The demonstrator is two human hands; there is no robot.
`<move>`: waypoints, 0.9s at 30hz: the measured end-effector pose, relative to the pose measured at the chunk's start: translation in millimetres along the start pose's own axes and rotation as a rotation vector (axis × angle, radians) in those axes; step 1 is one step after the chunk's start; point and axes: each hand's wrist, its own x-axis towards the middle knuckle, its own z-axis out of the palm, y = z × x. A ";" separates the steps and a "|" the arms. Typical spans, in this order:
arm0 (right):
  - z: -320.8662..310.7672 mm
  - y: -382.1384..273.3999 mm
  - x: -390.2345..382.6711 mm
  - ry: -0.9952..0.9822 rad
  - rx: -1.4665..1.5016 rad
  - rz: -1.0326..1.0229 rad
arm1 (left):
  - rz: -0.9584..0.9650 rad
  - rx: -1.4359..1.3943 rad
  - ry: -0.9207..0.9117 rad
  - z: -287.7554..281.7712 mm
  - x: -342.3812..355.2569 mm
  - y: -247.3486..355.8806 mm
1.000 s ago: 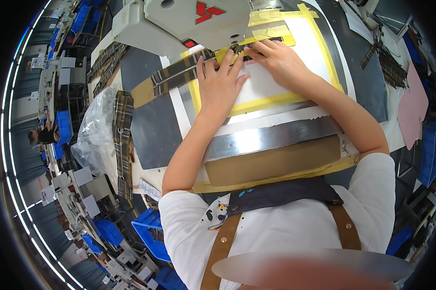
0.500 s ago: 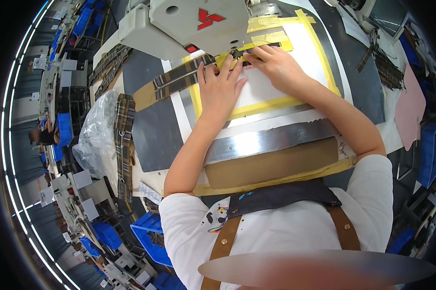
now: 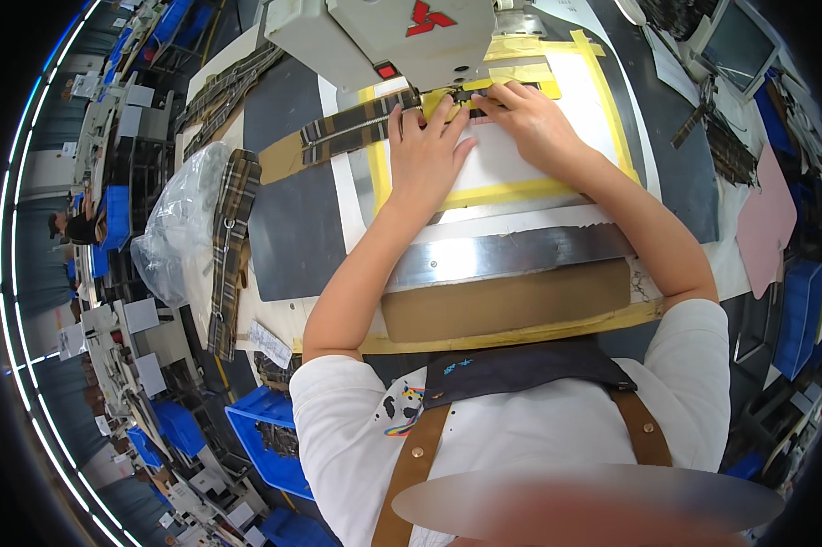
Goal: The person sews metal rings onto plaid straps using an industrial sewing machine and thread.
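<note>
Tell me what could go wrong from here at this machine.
Fingers could get hurt: the left hand and right hand both have fingertips close to the machine head, should any part of it move.
The plaid strip might skew, since its long left end lies beyond both hands.
The plaid bundle beside the clear plastic bag could perhaps slip if that bag were pulled.

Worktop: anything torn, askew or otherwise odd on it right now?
Yes: the white strip along the metal bar has a ragged edge toward its right end, as if torn. The plaid zipper strip at the left hand shows no obvious damage.
</note>
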 end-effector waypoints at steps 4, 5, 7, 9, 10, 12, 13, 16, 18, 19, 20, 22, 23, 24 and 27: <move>2.4 0.3 -0.1 -0.009 -0.013 0.002 | -0.005 0.001 0.025 2.1 -0.8 1.5; 3.4 0.2 -0.5 -0.008 -0.011 0.005 | -0.005 0.001 0.029 2.4 -1.4 1.7; 2.2 -0.7 0.3 -0.005 -0.014 0.006 | -0.009 0.005 0.021 2.0 -1.3 1.6; 1.3 -1.6 0.2 0.000 -0.012 0.009 | -0.006 0.008 0.026 1.7 -1.4 1.5; 1.4 -1.4 0.1 0.001 -0.015 0.007 | -0.003 0.009 0.027 1.6 -1.5 1.4; 1.0 -1.5 0.4 0.003 -0.005 0.009 | -0.005 0.010 0.028 1.7 -1.5 1.8; 0.5 -1.7 0.7 0.003 -0.007 0.007 | -0.007 0.011 0.025 1.8 -1.6 1.9; 0.0 -1.2 0.1 -0.004 -0.001 0.012 | -0.005 0.008 0.025 1.1 -2.0 2.9; 1.4 -1.7 -0.7 0.066 0.007 -0.022 | -0.006 0.005 0.030 1.0 -1.8 2.9; 0.9 -2.2 -0.7 0.064 0.007 -0.022 | -0.007 0.004 0.033 1.1 -2.3 2.9; 0.4 -2.6 -0.4 0.028 0.010 -0.003 | -0.008 0.002 0.033 1.2 -2.6 2.9; -0.6 -3.6 0.0 -0.009 0.012 0.016 | -0.005 0.015 0.040 1.1 -1.8 2.4; -0.9 -4.4 -0.2 -0.009 0.006 0.018 | -0.006 0.014 0.041 0.9 -1.9 2.6; -0.9 -4.4 -0.5 -0.009 0.000 0.021 | -0.004 0.009 0.039 0.9 -2.2 2.8; -0.7 -4.0 -0.7 0.012 -0.004 0.018 | -0.001 0.009 0.052 2.5 -0.8 2.3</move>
